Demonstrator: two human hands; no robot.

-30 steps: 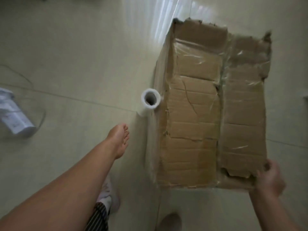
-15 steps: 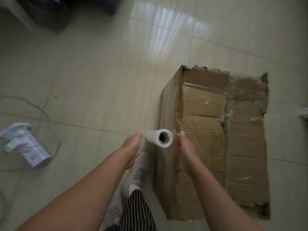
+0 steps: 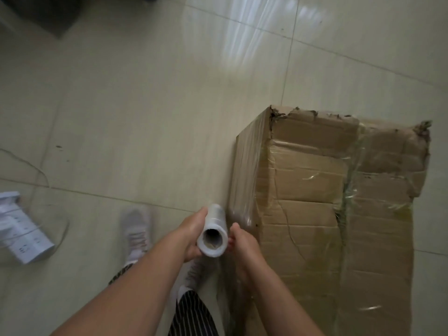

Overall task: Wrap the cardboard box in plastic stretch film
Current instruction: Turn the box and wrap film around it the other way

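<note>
Two grips: left grip (image 3: 191,236) and right grip (image 3: 242,241) clasp the film roll (image 3: 215,218).
Technique: I'd pull it taut against the cardboard box (image 3: 315,214).

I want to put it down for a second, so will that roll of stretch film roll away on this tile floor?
Laid sideways it probably would: the stretch film roll is a smooth cylinder and the tile floor looks glossy. Stood on end it should stay.
</note>
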